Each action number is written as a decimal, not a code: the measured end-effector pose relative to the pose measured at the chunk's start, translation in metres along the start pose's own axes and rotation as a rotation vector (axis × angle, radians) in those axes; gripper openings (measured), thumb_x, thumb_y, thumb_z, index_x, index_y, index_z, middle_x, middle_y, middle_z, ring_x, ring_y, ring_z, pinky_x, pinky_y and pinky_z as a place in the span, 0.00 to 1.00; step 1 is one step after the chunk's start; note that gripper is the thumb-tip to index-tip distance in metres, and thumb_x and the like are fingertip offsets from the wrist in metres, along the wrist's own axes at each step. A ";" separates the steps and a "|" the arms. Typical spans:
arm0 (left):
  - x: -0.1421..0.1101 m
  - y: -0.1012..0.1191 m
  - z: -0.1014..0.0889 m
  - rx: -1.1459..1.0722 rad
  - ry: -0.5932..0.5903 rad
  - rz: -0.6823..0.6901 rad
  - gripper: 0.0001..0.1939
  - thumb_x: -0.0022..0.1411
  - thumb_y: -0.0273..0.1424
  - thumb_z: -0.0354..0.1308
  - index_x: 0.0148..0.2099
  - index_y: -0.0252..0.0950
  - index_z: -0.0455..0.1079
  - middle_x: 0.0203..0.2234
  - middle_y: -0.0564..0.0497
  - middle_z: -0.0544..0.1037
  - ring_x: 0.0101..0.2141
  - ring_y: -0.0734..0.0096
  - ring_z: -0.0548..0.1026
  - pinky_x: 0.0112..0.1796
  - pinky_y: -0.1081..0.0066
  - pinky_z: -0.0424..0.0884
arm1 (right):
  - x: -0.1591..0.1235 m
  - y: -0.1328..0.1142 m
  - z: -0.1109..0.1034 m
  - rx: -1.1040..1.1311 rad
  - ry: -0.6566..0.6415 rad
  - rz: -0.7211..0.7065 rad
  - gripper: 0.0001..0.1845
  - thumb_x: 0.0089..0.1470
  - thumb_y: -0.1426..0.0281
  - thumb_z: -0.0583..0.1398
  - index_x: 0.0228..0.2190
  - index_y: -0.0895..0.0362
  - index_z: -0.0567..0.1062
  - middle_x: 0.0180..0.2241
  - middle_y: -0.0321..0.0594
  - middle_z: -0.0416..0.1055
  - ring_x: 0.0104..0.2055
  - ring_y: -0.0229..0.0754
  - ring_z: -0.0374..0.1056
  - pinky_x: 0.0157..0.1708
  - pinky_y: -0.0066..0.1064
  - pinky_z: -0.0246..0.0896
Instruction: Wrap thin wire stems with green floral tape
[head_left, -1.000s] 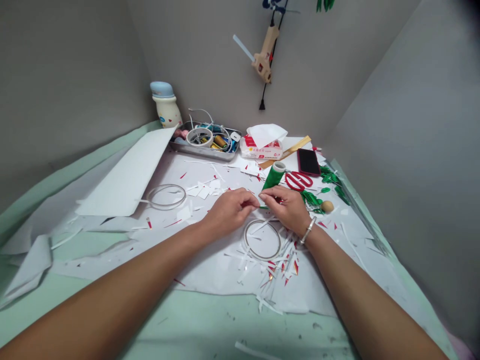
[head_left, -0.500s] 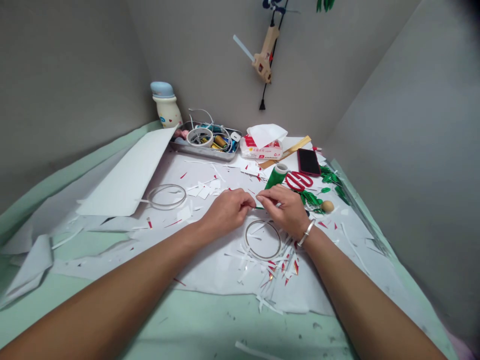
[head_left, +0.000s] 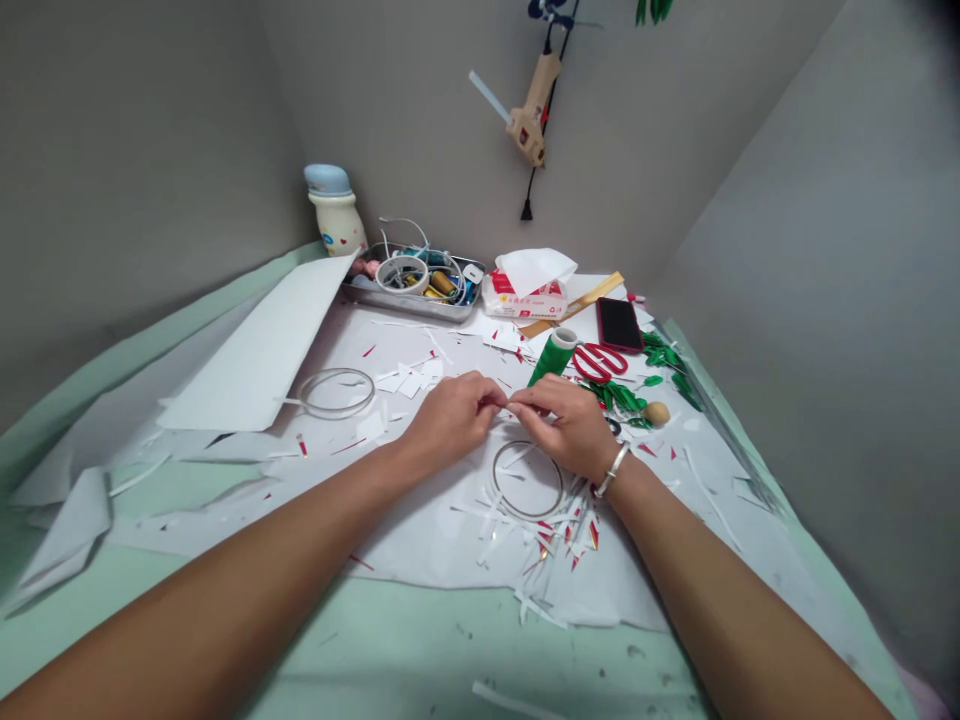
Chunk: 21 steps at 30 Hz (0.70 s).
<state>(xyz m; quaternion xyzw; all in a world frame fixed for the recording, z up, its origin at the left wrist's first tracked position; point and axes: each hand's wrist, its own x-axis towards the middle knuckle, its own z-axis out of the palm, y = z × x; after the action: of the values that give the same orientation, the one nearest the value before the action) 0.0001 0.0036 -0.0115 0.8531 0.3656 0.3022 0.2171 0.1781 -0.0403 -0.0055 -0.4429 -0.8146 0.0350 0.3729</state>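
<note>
A craft workspace, walled in grey (head_left: pixel 420 130); a glue gun (head_left: pixel 537 105) hangs above the tabletop (head_left: pixel 390 640), which bears paper scraps (head_left: pixel 409 382), red-handled scissors (head_left: pixel 600 363), a green thread spool (head_left: pixel 553 358); a metal tray (head_left: pixel 412 303) holds more spools (head_left: pixel 442 284).

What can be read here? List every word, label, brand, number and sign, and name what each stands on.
No text is legible.
Tissue pack: printing on its front, too small and blurred to read.
Glue gun: small markings, unreadable.
Bottle: coloured marks, too blurred to tell whether any are letters.
Smartphone: no text visible.
</note>
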 end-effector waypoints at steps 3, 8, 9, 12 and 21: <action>-0.002 0.006 0.000 -0.051 -0.085 0.060 0.09 0.54 0.22 0.52 0.34 0.37 0.72 0.30 0.52 0.75 0.32 0.71 0.72 0.37 0.69 0.67 | -0.001 0.010 0.000 0.017 0.072 0.107 0.08 0.56 0.70 0.57 0.30 0.55 0.77 0.27 0.39 0.75 0.30 0.39 0.66 0.35 0.31 0.60; -0.001 0.011 -0.004 -0.243 0.007 -0.027 0.08 0.57 0.26 0.53 0.37 0.36 0.72 0.34 0.51 0.76 0.36 0.71 0.73 0.38 0.71 0.69 | -0.004 0.023 0.006 0.136 0.044 0.236 0.08 0.56 0.69 0.57 0.31 0.55 0.78 0.30 0.38 0.75 0.31 0.38 0.69 0.33 0.29 0.61; 0.000 0.011 -0.005 -0.260 0.037 -0.051 0.07 0.57 0.27 0.53 0.37 0.36 0.72 0.35 0.51 0.77 0.36 0.71 0.73 0.38 0.71 0.69 | -0.004 0.022 0.007 0.142 0.018 0.231 0.08 0.55 0.69 0.58 0.31 0.55 0.78 0.30 0.38 0.76 0.31 0.38 0.69 0.33 0.29 0.62; 0.001 0.007 -0.006 -0.242 0.125 -0.098 0.07 0.58 0.30 0.53 0.37 0.36 0.72 0.34 0.50 0.77 0.37 0.70 0.73 0.38 0.70 0.69 | -0.003 0.012 0.008 0.130 -0.056 0.143 0.07 0.54 0.72 0.58 0.31 0.55 0.78 0.29 0.37 0.76 0.32 0.38 0.68 0.35 0.28 0.62; -0.002 0.005 0.001 -0.001 -0.066 0.015 0.09 0.55 0.23 0.52 0.35 0.37 0.73 0.31 0.51 0.76 0.32 0.70 0.71 0.36 0.69 0.67 | -0.001 0.009 0.001 0.035 0.086 0.116 0.08 0.55 0.70 0.58 0.29 0.57 0.77 0.28 0.39 0.75 0.30 0.38 0.67 0.34 0.29 0.60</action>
<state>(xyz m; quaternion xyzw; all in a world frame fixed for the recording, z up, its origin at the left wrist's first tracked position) 0.0025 -0.0010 -0.0102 0.8654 0.3516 0.2754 0.2271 0.1839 -0.0350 -0.0106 -0.4839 -0.7701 0.0517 0.4124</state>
